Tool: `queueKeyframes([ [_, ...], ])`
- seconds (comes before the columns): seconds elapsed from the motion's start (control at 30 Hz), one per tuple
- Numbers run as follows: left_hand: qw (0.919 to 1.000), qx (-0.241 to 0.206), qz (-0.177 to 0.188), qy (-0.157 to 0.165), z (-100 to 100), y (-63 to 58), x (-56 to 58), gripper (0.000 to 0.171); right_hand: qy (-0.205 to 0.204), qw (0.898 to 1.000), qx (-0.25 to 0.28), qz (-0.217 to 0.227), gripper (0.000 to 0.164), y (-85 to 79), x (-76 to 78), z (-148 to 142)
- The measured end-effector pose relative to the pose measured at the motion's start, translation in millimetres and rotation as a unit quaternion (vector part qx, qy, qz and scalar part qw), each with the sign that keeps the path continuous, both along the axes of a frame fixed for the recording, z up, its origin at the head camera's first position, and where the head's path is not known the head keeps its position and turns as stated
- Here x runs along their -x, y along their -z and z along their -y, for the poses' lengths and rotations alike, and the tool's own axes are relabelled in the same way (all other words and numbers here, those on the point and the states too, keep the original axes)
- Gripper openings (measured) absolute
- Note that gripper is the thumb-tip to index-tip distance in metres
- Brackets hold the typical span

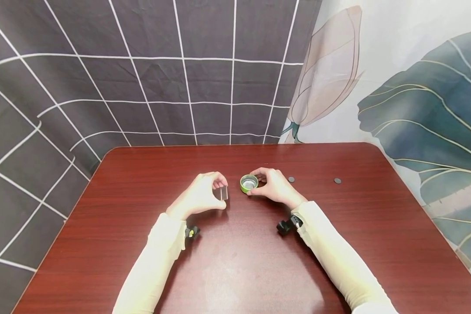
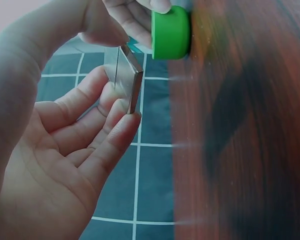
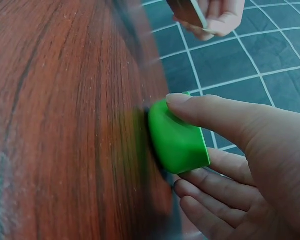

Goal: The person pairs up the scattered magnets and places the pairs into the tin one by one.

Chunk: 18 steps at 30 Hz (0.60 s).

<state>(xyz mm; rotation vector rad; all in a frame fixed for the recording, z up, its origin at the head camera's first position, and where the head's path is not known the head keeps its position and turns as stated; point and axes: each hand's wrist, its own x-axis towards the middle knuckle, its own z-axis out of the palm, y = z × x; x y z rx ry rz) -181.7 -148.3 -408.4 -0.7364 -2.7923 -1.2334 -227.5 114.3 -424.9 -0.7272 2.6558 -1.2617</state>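
Note:
My left hand [image 1: 199, 195] pinches a small flat block [image 2: 133, 82] with shiny silvery faces and straight edges between thumb and fingertips, held upright above the table. Just to the right is a small round green tin [image 3: 176, 142], its silvery inside facing up in the head view. My right hand [image 1: 275, 187] grips this tin from the right side, thumb on the near wall and fingers round the far wall. The tin is at the tabletop, and a short gap separates it from the block.
On the reddish-brown wooden table [image 1: 227, 261], two small grey discs [image 1: 291, 179] lie to the right of my right hand, the second disc [image 1: 337, 181] farther out. Behind the table hang a dark gridded curtain [image 1: 208, 78] and a leaf-patterned curtain [image 1: 396, 104].

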Motion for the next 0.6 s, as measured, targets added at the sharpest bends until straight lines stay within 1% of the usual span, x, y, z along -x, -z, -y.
queueKeyframes([
  [0.17, 0.9995, -0.030, 0.012, 0.001, 0, -1.9, 0.1, 0.045, -0.007, 1.000, -0.002, -0.004, 0.053, 1.3, -2.5, -2],
  [0.37, 0.9992, -0.040, 0.007, -0.006, -1, -4.2, 0.1, 0.044, -0.015, 1.000, -0.002, -0.011, 0.053, -0.2, -10.4, -1],
  [0.6, 0.9981, -0.062, -0.004, -0.001, -4, -5.1, -1.0, 0.044, -0.028, 0.999, -0.009, -0.027, 0.053, 0.3, -19.7, -2],
])
